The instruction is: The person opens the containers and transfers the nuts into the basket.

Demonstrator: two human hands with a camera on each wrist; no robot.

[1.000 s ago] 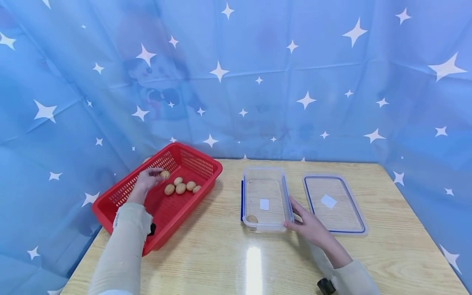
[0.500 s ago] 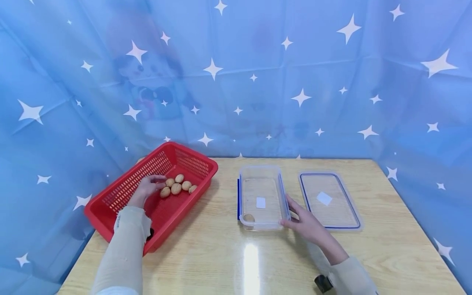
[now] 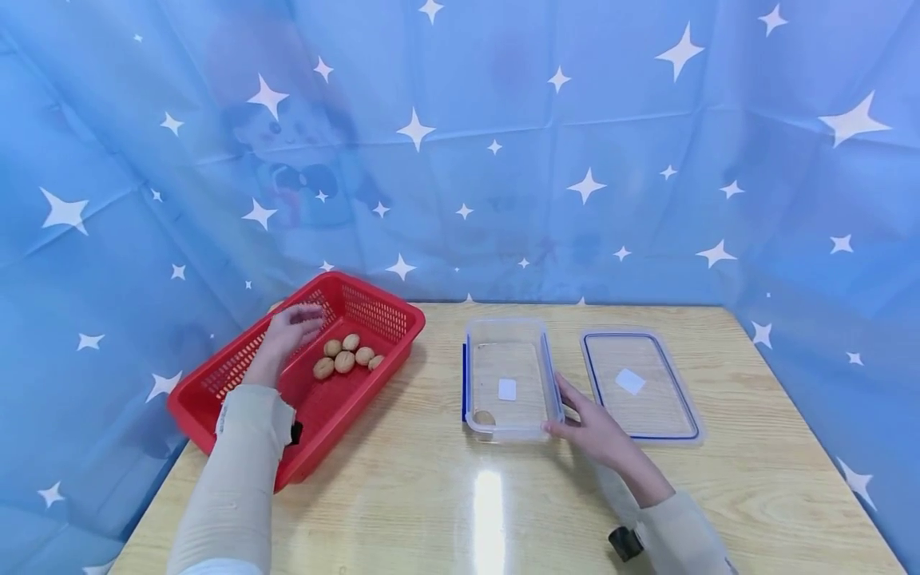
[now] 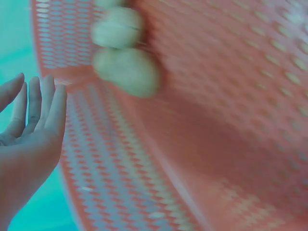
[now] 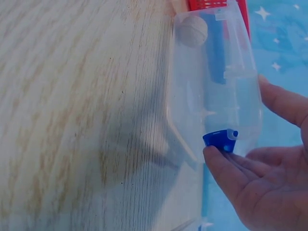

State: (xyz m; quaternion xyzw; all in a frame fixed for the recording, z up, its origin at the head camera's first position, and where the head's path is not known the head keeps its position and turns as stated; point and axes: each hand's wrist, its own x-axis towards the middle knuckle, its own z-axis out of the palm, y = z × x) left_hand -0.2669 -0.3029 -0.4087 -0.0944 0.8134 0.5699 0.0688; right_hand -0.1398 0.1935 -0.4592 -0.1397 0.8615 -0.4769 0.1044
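Observation:
My left hand is over the red basket, fingers extended, with nothing in it; the left wrist view shows the bare palm and straight fingers. Several walnuts lie in a cluster on the basket floor, to the right of and below this hand in the head view. My right hand holds the clear plastic container at its near right corner. In the right wrist view the thumb is against the wall and a fingertip is at a blue latch. One walnut sits inside the container, in its near left corner.
A clear lid with a blue seal lies flat on the wooden table, right of the container. Behind the table hangs a blue star-patterned curtain.
The left hand held a walnut one second ago; it has let it go among the others in the basket and moved up and back. The right hand stays on the container.

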